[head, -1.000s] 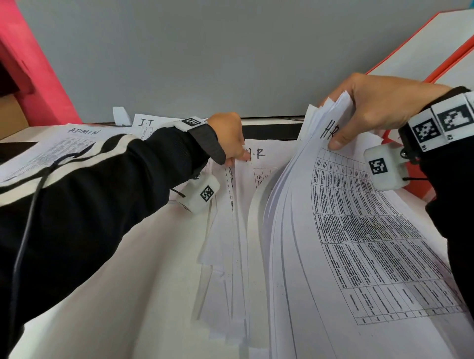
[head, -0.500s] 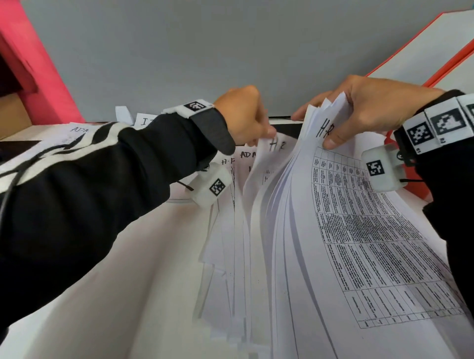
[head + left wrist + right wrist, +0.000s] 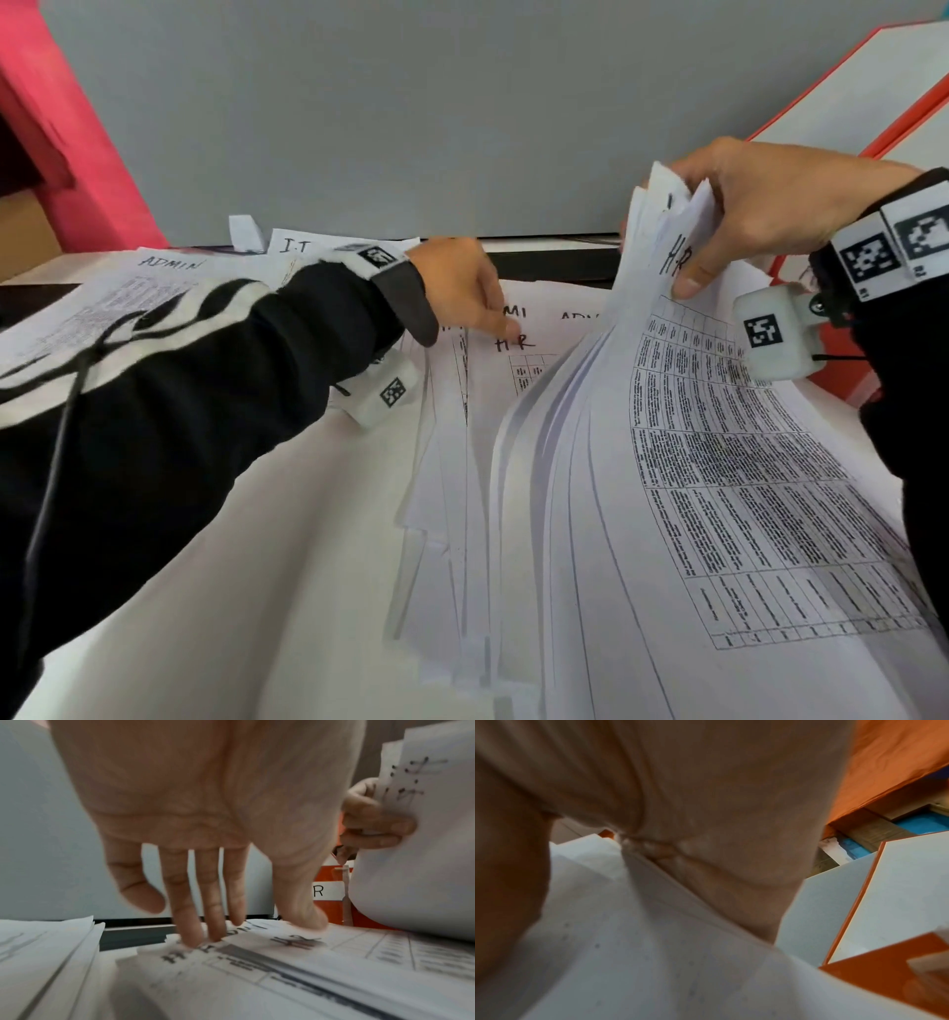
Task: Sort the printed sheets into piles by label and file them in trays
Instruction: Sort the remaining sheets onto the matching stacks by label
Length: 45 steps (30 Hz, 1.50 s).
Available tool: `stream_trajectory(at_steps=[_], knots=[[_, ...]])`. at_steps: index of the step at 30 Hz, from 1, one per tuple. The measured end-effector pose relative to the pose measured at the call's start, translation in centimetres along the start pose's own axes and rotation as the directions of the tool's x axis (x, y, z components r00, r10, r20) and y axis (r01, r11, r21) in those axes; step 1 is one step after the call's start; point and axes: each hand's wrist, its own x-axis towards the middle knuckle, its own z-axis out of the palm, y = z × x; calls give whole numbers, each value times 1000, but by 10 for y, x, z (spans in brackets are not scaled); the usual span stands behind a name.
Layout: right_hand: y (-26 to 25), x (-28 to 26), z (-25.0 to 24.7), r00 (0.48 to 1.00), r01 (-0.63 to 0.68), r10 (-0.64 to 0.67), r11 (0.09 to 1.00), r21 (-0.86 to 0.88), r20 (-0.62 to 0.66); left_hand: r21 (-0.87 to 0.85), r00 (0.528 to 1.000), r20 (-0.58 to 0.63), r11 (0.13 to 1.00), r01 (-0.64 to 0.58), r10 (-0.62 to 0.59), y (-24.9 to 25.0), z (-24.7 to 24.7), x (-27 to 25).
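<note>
While my right hand [image 3: 760,205] pinched the lifted sheaf of sheets [image 3: 667,411] by its top edge, my left hand [image 3: 462,293] pressed straight fingers [image 3: 197,914] on the flat H.R sheet [image 3: 513,360] below. Orange trays [image 3: 847,118] stood close on the right; ADMIN pile [image 3: 128,288] lay left. Thin paper curved softly.

Lifted sheets [image 3: 719,462]: your fanned, curled bundle, top marked "HR".
Flat sheets [image 3: 513,370]: overlapping beneath, "HR" showing.
</note>
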Motion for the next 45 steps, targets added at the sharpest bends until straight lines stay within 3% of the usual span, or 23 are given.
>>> stream_trajectory(at_steps=[3, 8, 13, 18, 21, 23, 25, 27, 29, 32, 34, 38, 41, 43, 45], knots=[[6, 2, -4, 999, -36, 37, 999, -36, 24, 144, 995, 91, 989, 28, -42, 1, 8, 3], [8, 4, -4, 997, -19, 20, 1000, -15, 68, 71, 998, 47, 996, 49, -52, 10, 0, 7], [5, 2, -3, 995, 4, 2, 998, -55, 104, 135, 999, -43, 991, 19, -14, 15, -6, 5], [6, 4, -3, 995, 10, -2, 997, -79, 98, 116, 999, -41, 993, 11, -7, 21, -10, 0], [1, 4, 3, 996, 21, -19, 999, -25, 91, -34, 999, -36, 999, 0, -1, 30, -19, -9], [0, 6, 7, 996, 66, -68, 998, 23, 64, -204, 996, -44, 976, -82, 75, 42, -29, -16], [-1, 7, 8, 992, 92, -95, 995, 44, 86, -391, 979, -82, 898, -202, 185, 60, -38, -24], [5, 7, 3, 992, 93, -97, 995, 45, 86, -606, 957, -92, 747, -272, 274, 79, -43, -32], [13, 5, -4, 997, 72, -71, 997, -3, 37, -738, 942, -49, 623, -259, 332, 91, -44, -37], [16, 0, -12, 999, 38, -39, 998, -47, -14, -797, 930, 41, 573, -190, 365, 95, -41, -45], [16, -5, -17, 996, 54, -56, 998, -34, -69, -772, 936, 80, 615, -160, 343, 93, -37, -51], [6, -4, -10, 954, 45, -65, 996, -75, -294, -639, 951, 100, 752, -163, 291, 87, -26, -63], [-9, 2, -1, 893, 109, -120, 993, -51, -433, -587, 990, -7, 801, -119, 142, 73, -21, -66], [-21, 3, 1, 847, 153, -137, 988, -11, -514, -575, 991, -120, 810, -118, 59, 60, -22, -70], [-30, 1, 2, 753, 188, -172, 981, -44, -636, -589, 974, -226, 796, -142, 6, 44, -25, -75]])
